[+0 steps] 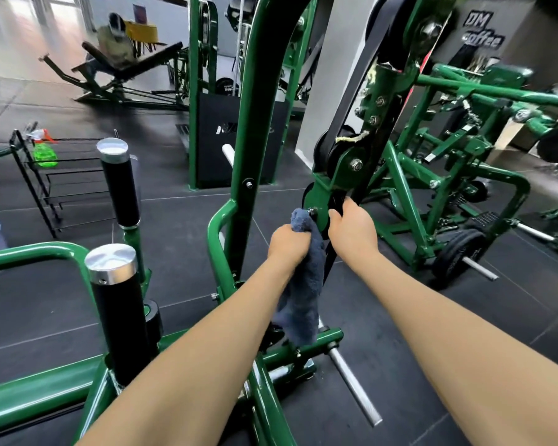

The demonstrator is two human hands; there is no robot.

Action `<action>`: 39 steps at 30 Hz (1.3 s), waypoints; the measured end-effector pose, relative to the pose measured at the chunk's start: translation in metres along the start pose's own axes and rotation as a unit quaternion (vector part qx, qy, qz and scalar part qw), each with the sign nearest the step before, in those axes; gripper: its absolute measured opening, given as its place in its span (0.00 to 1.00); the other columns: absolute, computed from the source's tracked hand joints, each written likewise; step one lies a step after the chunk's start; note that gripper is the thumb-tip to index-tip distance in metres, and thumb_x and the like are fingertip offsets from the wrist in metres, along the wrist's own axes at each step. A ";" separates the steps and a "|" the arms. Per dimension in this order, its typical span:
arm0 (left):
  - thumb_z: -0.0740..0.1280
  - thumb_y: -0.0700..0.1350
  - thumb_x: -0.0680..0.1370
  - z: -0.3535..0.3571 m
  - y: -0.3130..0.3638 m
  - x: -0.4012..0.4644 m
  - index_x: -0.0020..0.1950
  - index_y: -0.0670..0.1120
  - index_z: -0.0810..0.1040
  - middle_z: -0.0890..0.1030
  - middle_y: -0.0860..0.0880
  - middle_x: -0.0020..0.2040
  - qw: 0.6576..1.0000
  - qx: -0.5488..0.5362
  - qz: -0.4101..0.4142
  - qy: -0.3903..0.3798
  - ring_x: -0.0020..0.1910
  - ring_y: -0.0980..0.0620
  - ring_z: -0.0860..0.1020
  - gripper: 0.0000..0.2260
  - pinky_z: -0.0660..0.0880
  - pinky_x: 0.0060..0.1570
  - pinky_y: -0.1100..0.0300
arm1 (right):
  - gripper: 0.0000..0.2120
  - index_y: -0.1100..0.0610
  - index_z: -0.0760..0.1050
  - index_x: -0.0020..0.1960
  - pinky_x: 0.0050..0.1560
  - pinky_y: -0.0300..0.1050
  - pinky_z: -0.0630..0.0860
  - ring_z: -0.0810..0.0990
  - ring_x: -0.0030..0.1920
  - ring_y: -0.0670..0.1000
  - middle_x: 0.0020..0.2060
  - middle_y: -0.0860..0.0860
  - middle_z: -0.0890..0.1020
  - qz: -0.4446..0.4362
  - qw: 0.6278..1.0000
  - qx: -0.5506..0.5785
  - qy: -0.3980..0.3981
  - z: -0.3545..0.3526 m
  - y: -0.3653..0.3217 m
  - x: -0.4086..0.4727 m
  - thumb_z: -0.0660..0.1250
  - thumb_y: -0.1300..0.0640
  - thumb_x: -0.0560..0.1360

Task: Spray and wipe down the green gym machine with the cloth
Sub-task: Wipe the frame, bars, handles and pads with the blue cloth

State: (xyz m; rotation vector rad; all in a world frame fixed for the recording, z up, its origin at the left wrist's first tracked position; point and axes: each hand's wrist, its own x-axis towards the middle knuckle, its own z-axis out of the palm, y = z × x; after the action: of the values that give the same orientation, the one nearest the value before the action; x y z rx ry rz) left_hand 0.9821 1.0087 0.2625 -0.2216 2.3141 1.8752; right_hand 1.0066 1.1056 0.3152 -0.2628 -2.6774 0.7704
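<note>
The green gym machine fills the middle of the view, its dark green upright post rising from a low frame on the black rubber floor. Right of the post a black belt runs down over a pulley bracket. Left of the post stand two black padded rollers with silver caps, and beyond them a black wire rack carries a green spray bottle. Farther right of the post, other green machines crowd the floor; far behind it a person sits on a sloped bench.

The dark blue cloth hangs just right of the post's base, its top bunched against a bolt on the bracket. The left hand is closed around the cloth's upper end. The right hand, just beside it, grips the lower edge of the bracket where the belt comes down, fingers curled around it.
</note>
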 end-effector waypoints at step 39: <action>0.61 0.41 0.78 -0.008 0.053 -0.011 0.60 0.47 0.80 0.74 0.49 0.61 0.946 0.088 0.282 0.132 0.62 0.49 0.71 0.14 0.71 0.58 0.56 | 0.12 0.61 0.72 0.51 0.44 0.51 0.66 0.74 0.53 0.62 0.50 0.60 0.76 -0.020 0.984 -0.112 0.136 -0.026 -0.019 -0.006 0.61 0.52 0.79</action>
State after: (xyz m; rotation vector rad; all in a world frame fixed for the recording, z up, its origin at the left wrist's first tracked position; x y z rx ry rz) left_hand 0.9814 1.0117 0.3172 0.2604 2.9530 1.9392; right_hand 1.0198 1.1008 0.3442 -0.3408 -2.4963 0.3879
